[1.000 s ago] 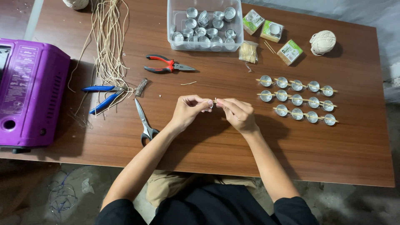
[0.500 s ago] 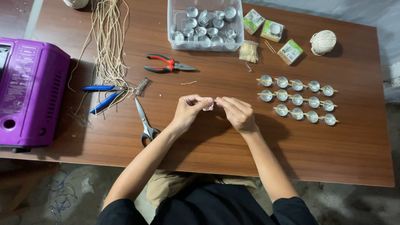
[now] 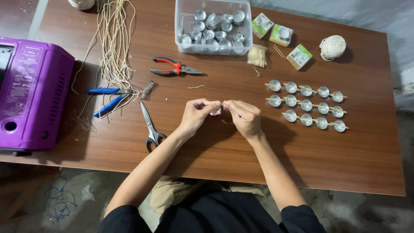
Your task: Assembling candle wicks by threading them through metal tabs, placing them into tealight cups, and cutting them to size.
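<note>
Both hands meet over the middle of the brown surface (image 3: pixel 224 159). The left hand (image 3: pixel 197 114) and right hand (image 3: pixel 244 117) each pinch one small metal cup (image 3: pixel 215 112) between fingertips, grips clenched on it. Scissors (image 3: pixel 150 123) lie just left; rows of cups (image 3: pixel 307 105) sit right.

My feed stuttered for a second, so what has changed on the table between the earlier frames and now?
Nothing visibly changed. The left hand and right hand still meet fingertip to fingertip over the table, pinching a small piece too hidden to identify. The scissors, red pliers, blue pliers, container of metal cups and three rows of cups lie as before.
</note>
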